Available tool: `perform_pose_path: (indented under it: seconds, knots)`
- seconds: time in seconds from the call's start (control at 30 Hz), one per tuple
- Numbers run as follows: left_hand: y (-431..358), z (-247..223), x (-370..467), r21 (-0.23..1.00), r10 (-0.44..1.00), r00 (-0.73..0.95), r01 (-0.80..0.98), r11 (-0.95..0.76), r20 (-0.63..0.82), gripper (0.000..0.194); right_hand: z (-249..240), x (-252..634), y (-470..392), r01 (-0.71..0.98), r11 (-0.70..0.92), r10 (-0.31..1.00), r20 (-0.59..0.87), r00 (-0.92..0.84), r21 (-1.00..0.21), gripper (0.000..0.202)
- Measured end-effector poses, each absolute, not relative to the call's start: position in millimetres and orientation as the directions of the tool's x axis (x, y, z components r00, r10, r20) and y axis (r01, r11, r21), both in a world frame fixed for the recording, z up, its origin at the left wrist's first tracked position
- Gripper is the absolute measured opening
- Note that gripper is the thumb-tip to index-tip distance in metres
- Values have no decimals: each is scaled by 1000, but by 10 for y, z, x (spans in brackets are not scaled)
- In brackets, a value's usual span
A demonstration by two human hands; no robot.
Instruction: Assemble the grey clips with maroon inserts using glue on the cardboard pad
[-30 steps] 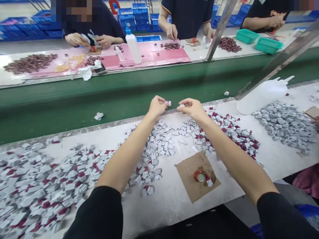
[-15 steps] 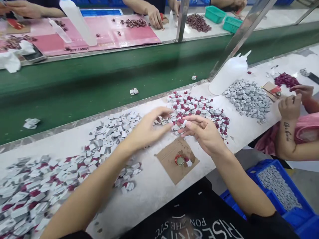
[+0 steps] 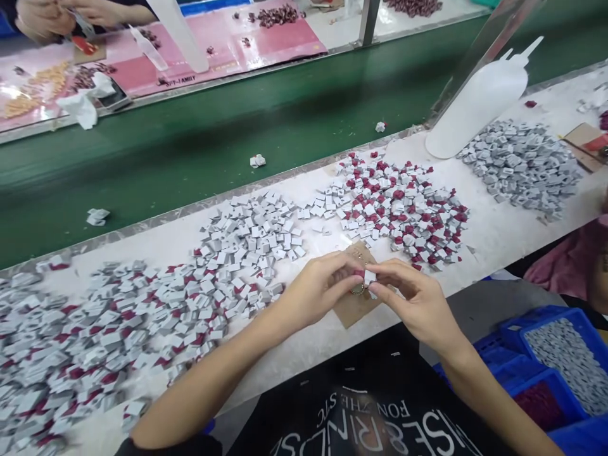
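Note:
My left hand (image 3: 323,285) and my right hand (image 3: 420,301) meet above a square of brown cardboard (image 3: 351,313). Between their fingertips is a small white plastic block (image 3: 369,277), pinched by the right thumb and fingers. The left fingers close around its dark red side; whether that red bit is a separate part I cannot tell. Beneath the fingers a round metal cap on the cardboard is mostly covered. Just beyond my hands lies a pile of white and dark red pieces (image 3: 403,209).
Plain white blocks (image 3: 251,228) lie beyond my left arm, mixed pieces (image 3: 118,329) farther left. A white squeeze bottle (image 3: 479,104) leans by a metal post, near grey parts (image 3: 527,164). A green conveyor belt (image 3: 199,133) runs behind. Blue bins (image 3: 517,373) stand lower right. Co-workers sit opposite and right.
My hands have come together and lower, over the cardboard. The left fingers, spread before, now close at the block held in the right. The view has shifted.

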State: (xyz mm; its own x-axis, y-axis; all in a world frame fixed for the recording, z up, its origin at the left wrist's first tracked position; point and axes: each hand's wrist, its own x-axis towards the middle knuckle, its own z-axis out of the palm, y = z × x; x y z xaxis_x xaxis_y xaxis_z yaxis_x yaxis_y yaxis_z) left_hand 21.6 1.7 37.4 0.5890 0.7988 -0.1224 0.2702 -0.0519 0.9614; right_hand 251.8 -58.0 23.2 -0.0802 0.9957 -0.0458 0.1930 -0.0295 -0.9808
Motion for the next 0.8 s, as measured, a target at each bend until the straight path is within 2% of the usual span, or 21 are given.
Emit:
perform_pose_path:
  seconds: [0.13,0.23,0.27,0.33,0.4,0.5,0.63,0.8]
  knots:
    - [-11,370,212,936,745,643,345,-74,-178,11,190,2494,-644,258,16,999,3,-51,-966,14]
    - [41,368,149,896,767,625,413,-165,-147,15,198,2486,-695,323,43,999,42,-10,-945,12]
    - [84,359,110,851,818,565,478,-217,-108,16,200,2491,-713,340,54,998,58,3,-939,12]
    - [203,320,14,681,936,352,681,-269,19,19,196,2507,-745,368,74,996,87,19,-927,12]
    - [336,255,-83,489,979,154,849,-201,134,22,179,2517,-770,386,91,995,103,10,-918,13]
    - [486,140,-177,352,988,81,928,-124,134,22,146,2499,-787,395,109,994,111,-17,-912,15]
    - [542,46,-210,293,990,115,947,-134,81,19,137,2449,-789,421,124,992,119,-39,-898,15]
    - [538,36,-267,334,990,119,932,-139,80,20,148,2449,-799,405,157,987,157,-34,-901,16]
